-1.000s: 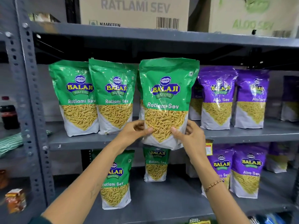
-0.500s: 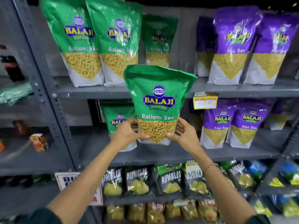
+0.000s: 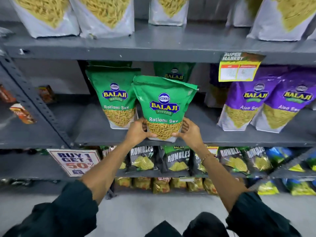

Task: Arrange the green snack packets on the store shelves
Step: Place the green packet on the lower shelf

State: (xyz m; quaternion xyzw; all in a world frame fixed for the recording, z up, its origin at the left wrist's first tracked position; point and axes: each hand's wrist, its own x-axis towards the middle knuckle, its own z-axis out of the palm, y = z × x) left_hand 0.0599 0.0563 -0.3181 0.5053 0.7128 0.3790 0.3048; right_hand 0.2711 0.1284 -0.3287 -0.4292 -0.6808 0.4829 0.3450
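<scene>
A shop: stocked metal shelves (image 3: 171, 52), price tag (image 3: 239, 69), offer sign (image 3: 75, 161).

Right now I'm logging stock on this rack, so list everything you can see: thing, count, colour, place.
held Ratlami Sev packet: one, green, upright at the middle shelf's front edge
other Ratlami Sev packets: at least two, green, middle shelf, left of and behind the held one
Aloo Sev packets: two clear in front, purple, middle shelf right
top-shelf packets: five partly cut off, white bases
Rumbles packets: several, black, lower shelf
price tag: one, yellow, on the upper shelf edge
offer sign: one, white, lower left
left hand, right hand: gripping the held packet's base
</scene>
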